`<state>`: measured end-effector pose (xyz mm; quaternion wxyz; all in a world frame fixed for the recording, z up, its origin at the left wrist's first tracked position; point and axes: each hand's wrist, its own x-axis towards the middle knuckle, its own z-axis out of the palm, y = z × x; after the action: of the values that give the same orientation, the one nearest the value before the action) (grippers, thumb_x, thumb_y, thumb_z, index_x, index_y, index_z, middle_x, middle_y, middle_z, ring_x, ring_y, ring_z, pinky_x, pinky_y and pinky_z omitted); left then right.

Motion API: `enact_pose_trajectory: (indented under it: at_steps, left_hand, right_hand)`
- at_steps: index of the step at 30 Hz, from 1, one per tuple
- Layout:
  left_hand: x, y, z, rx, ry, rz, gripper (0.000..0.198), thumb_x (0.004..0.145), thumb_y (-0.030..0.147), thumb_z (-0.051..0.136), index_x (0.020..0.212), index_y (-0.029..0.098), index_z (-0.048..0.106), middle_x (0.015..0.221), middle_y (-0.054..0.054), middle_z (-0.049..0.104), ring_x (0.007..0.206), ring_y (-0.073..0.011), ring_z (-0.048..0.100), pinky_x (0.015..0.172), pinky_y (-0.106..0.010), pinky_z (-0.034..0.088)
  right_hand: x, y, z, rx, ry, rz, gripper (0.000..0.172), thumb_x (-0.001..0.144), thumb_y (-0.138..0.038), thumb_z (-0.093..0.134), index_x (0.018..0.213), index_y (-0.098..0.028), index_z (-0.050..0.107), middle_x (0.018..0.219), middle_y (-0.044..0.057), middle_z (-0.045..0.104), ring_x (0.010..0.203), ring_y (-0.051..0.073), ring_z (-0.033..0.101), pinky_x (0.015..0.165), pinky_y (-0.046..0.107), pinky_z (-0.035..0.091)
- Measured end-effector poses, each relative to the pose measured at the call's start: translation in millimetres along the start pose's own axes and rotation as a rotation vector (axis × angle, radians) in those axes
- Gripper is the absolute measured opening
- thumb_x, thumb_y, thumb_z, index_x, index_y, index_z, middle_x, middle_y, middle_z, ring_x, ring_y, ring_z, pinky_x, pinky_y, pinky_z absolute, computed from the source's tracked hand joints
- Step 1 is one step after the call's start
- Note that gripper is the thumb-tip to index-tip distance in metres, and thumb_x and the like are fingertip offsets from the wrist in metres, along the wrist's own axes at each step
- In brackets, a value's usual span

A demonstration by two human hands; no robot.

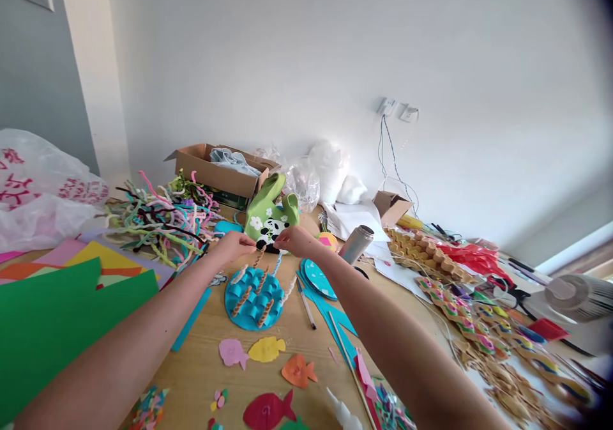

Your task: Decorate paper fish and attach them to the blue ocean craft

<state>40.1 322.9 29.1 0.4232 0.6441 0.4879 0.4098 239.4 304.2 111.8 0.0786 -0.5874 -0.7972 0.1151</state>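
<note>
A round blue paper base [254, 323] with curled blue paper loops lies on the table, with several twisted brown and pale pipe cleaners rising from it. My left hand [235, 246] is closed in a pinch at the top of a brown twisted pipe cleaner [258, 259] at the far side of the base. Just to its right, my right hand [297, 242] is also pinched closed; what lies between its fingertips is too small to make out. Directly behind both hands stands a green bag [262, 207] with a panda on it.
Paper fish, including a yellow fish [267, 349] and a red fish [269, 411], lie in front. A pen [306, 303] and blue disc [320, 278] are right of the base. Green sheets [57, 328] and a pipe cleaner pile [163, 219] lie left; a metal bottle [357, 245] is right.
</note>
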Motion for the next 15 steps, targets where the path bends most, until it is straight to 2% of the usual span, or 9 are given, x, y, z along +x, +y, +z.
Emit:
enact_pose_trajectory:
  at_steps: [6,11,15]
  left_hand:
    - [18,9,4.7,0.039,-0.137,-0.003,0.039,0.044,0.039,0.082,0.076,0.016,0.077,0.075,-0.005,0.076,0.079,-0.0273,0.069,0.07,-0.033,0.049]
    - [13,7,10.2,0.082,-0.168,-0.015,0.033,0.044,0.035,0.08,0.071,0.017,0.077,0.066,-0.003,0.074,0.074,-0.0274,0.068,0.068,-0.034,0.048]
    - [6,3,14.0,0.091,-0.17,-0.041,0.029,0.047,0.035,0.078,0.069,0.016,0.077,0.069,-0.006,0.075,0.075,-0.0291,0.068,0.068,-0.035,0.049]
  right_hand:
    - [13,14,-1,0.157,-0.066,-0.018,0.024,0.084,-0.036,0.068,0.087,-0.015,0.078,0.081,0.005,0.075,0.071,0.015,0.066,0.061,0.021,0.046]
    - [21,10,6,0.181,-0.102,-0.057,0.023,0.085,-0.033,0.066,0.088,-0.015,0.078,0.078,0.003,0.075,0.068,0.013,0.065,0.057,0.019,0.045]
    - [28,6,12,0.135,-0.111,-0.099,0.018,0.078,-0.027,0.072,0.09,-0.016,0.079,0.072,0.001,0.074,0.068,0.014,0.064,0.056,0.019,0.042]
